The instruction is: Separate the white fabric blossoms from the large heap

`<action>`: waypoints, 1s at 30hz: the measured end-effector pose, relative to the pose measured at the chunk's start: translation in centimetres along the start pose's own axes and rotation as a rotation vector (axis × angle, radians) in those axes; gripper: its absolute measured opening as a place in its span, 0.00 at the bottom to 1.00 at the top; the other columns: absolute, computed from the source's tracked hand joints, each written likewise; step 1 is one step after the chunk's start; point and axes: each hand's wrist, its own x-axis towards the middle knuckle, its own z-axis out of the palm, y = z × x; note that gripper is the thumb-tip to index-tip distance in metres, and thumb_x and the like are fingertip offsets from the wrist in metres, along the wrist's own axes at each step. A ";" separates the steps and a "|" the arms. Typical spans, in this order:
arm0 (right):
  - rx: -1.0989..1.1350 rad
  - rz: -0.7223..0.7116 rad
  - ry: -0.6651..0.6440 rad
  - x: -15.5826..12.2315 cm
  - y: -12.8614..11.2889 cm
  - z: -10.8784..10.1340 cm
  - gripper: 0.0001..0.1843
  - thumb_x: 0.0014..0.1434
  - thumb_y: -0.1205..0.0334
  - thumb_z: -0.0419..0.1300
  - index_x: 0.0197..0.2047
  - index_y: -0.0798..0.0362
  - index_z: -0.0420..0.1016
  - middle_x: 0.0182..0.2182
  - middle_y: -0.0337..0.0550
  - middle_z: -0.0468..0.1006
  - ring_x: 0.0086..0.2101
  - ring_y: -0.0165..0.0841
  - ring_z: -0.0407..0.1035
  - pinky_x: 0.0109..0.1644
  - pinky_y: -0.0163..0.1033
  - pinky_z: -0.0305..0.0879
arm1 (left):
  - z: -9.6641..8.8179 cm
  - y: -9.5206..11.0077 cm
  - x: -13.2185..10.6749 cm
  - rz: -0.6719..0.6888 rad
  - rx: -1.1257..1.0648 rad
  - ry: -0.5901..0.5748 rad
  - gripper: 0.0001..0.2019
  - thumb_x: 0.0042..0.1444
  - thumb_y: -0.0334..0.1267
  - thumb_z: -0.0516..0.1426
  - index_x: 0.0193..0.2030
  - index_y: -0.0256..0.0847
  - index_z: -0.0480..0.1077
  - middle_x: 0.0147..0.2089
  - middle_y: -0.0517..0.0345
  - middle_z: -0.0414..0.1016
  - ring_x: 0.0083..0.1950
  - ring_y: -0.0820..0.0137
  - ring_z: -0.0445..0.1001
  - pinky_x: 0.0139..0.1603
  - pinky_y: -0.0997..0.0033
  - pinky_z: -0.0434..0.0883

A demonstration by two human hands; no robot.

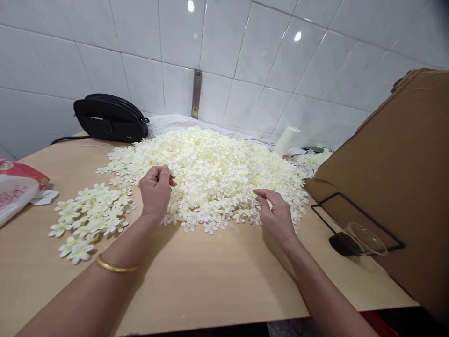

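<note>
The heap of pale yellow-white flowers [210,173] fills the centre of the frame, spread on a light wood-toned table [217,281]. The left hand [154,192], left of centre, is at the heap's near left side, thumb laid against curled fingers. The right hand [277,213], right of centre, reaches the heap's near right edge, forefinger and thumb brought close to each other. At this size I cannot tell whether either hand is closed on a flower.

A smaller cluster of flowers [94,213] lies at centre left, beside the left forearm, which wears a gold bangle [117,268]. Between the two forearms, bare tabletop runs from the heap's ragged front edge down to the table's front edge at the bottom of the frame. More bare wood shows at lower left.

Room is tighter on the right, where a cardboard box [396,178] slants up to the frame's right edge, with a black wire frame [365,213] and a clear cup [370,238] before it. Behind the heap, the tiled wall [112,51] bounds the upper frame. A black bag [110,119] stands at upper left, and a red-and-white packet [19,187] is cut by the left border.
</note>
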 end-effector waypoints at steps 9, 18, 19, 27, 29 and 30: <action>-0.113 -0.112 -0.244 0.3 -2.7 1.5 0.11 0.55 0.66 0.49 0.35 0.52 0.72 0.29 0.43 0.72 0.35 0.35 0.61 0.39 0.40 0.54 | -0.1 -0.4 -0.1 0.025 0.039 -0.021 0.12 0.51 0.43 0.50 0.22 0.39 0.62 0.20 0.62 0.65 0.20 0.78 0.64 0.18 0.81 0.60; -0.265 -0.133 -0.424 1.4 -4.2 3.4 0.08 0.51 0.64 0.52 0.32 0.53 0.71 0.23 0.41 0.71 0.30 0.34 0.60 0.36 0.40 0.49 | 0.0 0.3 -0.4 0.010 0.049 -0.061 0.11 0.50 0.40 0.51 0.21 0.39 0.62 0.17 0.63 0.63 0.19 0.78 0.63 0.18 0.80 0.59; -0.260 -0.128 -0.432 1.4 -4.3 3.4 0.07 0.51 0.64 0.52 0.30 0.53 0.71 0.22 0.40 0.71 0.30 0.34 0.59 0.36 0.40 0.49 | 0.0 0.3 -0.4 0.008 0.050 -0.063 0.11 0.50 0.40 0.51 0.20 0.39 0.61 0.17 0.63 0.63 0.19 0.78 0.63 0.19 0.80 0.59; -0.073 -0.108 -0.362 1.4 -4.7 2.7 0.07 0.49 0.68 0.52 0.22 0.52 0.68 0.21 0.37 0.69 0.28 0.31 0.60 0.35 0.37 0.51 | -0.1 0.1 -0.6 -0.013 0.025 -0.090 0.11 0.50 0.42 0.51 0.21 0.40 0.61 0.17 0.63 0.63 0.19 0.77 0.63 0.18 0.79 0.58; -0.024 -0.102 -0.312 1.5 -4.6 2.4 0.07 0.50 0.67 0.53 0.23 0.52 0.68 0.21 0.37 0.69 0.27 0.31 0.61 0.35 0.37 0.52 | 0.0 0.1 -0.6 -0.015 0.025 -0.091 0.11 0.50 0.42 0.51 0.21 0.40 0.61 0.17 0.63 0.63 0.18 0.77 0.63 0.18 0.79 0.58; -0.021 -0.116 -0.271 1.5 -4.6 2.2 0.07 0.50 0.67 0.53 0.24 0.52 0.68 0.22 0.37 0.69 0.28 0.30 0.60 0.35 0.37 0.52 | 0.0 0.1 -0.6 -0.014 0.023 -0.092 0.11 0.50 0.41 0.51 0.21 0.40 0.61 0.17 0.63 0.63 0.18 0.77 0.63 0.18 0.79 0.58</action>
